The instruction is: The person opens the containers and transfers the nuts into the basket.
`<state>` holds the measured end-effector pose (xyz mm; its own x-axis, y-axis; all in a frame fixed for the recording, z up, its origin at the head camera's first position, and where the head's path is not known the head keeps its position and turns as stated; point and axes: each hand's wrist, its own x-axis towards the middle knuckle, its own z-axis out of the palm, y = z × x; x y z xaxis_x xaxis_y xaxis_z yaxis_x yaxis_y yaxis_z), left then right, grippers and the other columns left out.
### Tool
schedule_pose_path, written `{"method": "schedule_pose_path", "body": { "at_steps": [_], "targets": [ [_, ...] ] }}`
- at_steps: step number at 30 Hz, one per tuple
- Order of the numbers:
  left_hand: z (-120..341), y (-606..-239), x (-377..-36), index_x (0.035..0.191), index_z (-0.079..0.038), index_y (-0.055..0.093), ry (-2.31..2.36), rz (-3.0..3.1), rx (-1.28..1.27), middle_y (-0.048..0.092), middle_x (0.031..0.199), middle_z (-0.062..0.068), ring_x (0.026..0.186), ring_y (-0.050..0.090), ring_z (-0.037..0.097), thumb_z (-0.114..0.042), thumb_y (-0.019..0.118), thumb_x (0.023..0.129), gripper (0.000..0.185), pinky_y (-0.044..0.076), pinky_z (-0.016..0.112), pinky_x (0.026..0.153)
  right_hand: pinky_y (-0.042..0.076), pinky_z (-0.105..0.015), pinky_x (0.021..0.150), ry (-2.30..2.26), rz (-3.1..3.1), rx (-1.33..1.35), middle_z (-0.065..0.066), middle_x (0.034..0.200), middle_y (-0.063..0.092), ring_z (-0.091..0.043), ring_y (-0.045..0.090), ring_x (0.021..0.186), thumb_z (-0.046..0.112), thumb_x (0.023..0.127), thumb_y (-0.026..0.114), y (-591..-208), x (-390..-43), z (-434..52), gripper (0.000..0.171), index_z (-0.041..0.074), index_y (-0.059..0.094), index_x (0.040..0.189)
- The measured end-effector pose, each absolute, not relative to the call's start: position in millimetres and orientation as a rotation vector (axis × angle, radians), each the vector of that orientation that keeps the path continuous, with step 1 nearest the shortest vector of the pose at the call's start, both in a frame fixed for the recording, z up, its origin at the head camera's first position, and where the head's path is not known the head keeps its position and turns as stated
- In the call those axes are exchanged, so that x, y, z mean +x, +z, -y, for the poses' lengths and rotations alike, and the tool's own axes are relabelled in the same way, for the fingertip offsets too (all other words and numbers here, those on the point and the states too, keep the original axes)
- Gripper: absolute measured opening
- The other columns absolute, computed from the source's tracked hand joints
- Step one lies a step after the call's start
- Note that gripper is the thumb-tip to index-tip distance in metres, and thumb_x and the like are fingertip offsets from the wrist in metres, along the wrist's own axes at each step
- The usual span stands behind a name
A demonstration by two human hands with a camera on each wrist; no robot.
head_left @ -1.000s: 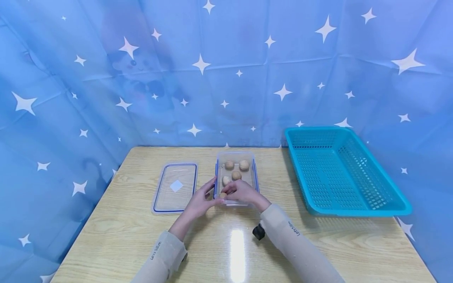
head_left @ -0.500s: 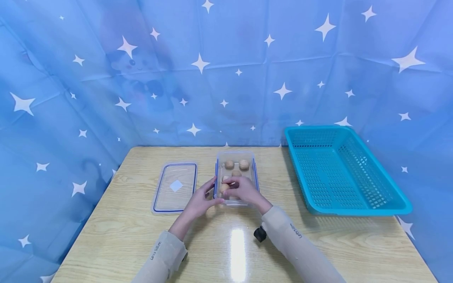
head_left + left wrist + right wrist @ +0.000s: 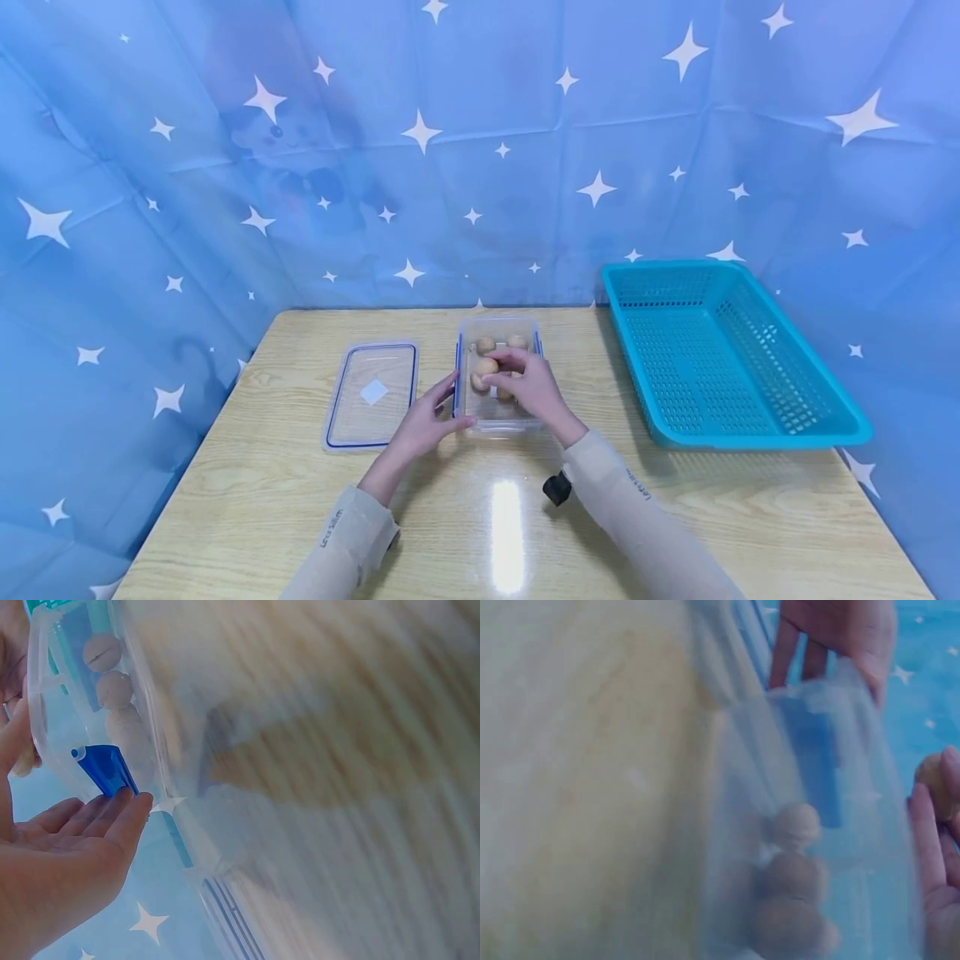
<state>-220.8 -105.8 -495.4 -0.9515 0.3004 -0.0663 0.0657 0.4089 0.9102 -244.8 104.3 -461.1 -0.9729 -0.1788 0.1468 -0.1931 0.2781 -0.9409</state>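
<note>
A clear plastic container (image 3: pixel 537 398) with blue clips stands open at the middle of the table. Several tan walnut-like balls (image 3: pixel 517 342) lie inside it. My right hand (image 3: pixel 501 372) pinches one tan ball (image 3: pixel 486 366) and holds it just above the container's middle. In the right wrist view this ball (image 3: pixel 937 777) shows at the edge by my fingers (image 3: pixel 928 847). My left hand (image 3: pixel 444 410) rests with straight fingers against the container's near left side. In the left wrist view its fingertips (image 3: pixel 133 806) touch a blue clip (image 3: pixel 105 768).
The container's clear lid (image 3: pixel 371 396) lies flat to the left of it. A large teal plastic basket (image 3: pixel 823 418) sits at the right of the table. A small black object (image 3: pixel 557 487) shows under my right sleeve. Blue star-patterned cloth hangs behind and beside the table.
My right hand has lifted one tan ball from the container's near end and carried it up and away from me. The left hand has stayed at the container's side.
</note>
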Motion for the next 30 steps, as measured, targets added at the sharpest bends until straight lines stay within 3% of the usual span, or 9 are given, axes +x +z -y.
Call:
{"method": "schedule_pose_path", "body": {
  "at_steps": [7,12,17,22,30],
  "targets": [
    [108,-493,-224,0.158,-0.008,0.024,1.568,-2.456,0.398,0.021,0.167,0.013,0.151,0.027,0.036,-0.014,0.077,0.087,0.089,0.033,0.054,0.12,0.057,-0.039,0.095,1.782,2.381,0.347,-0.014,0.123,0.07,-0.028,0.066,0.113,0.022,0.091,0.074,-442,-259,-122,0.041,0.009,0.065,0.129],
    [108,-492,-225,0.159,-0.01,0.021,1.475,-2.497,0.449,0.012,0.169,0.011,0.153,0.02,0.038,-0.019,0.078,0.086,0.093,0.032,0.054,0.12,0.058,-0.022,0.092,1.776,2.297,0.374,-0.013,0.128,0.068,-0.015,0.066,0.112,0.022,0.094,0.071,-424,-265,-137,0.04,0.012,0.065,0.131],
    [108,-494,-227,0.161,-0.014,0.014,1.339,-2.52,0.502,0.002,0.17,0.005,0.154,0.013,0.038,-0.026,0.077,0.087,0.098,0.02,0.061,0.123,0.056,-0.012,0.088,1.779,2.235,0.325,-0.018,0.129,0.066,0.003,0.064,0.104,0.019,0.093,0.071,-407,-268,-157,0.04,0.005,0.064,0.13],
    [109,-491,-227,0.161,-0.016,0.009,1.314,-2.503,0.526,-0.004,0.17,0.001,0.156,0.007,0.036,-0.031,0.073,0.091,0.096,0.014,0.062,0.124,0.056,-0.011,0.085,1.691,2.22,0.273,-0.017,0.133,0.064,0.007,0.066,0.103,0.022,0.093,0.071,-393,-269,-178,0.04,0.007,0.064,0.13],
    [109,-490,-228,0.161,-0.018,0.012,1.309,-2.536,0.529,0.003,0.17,0.002,0.156,0.011,0.034,-0.028,0.071,0.093,0.091,0.014,0.06,0.125,0.053,-0.007,0.08,1.489,2.193,0.138,-0.015,0.129,0.067,0.013,0.06,0.1,0.014,0.092,0.071,-387,-279,-220,0.037,0.003,0.066,0.127]
  ]
}}
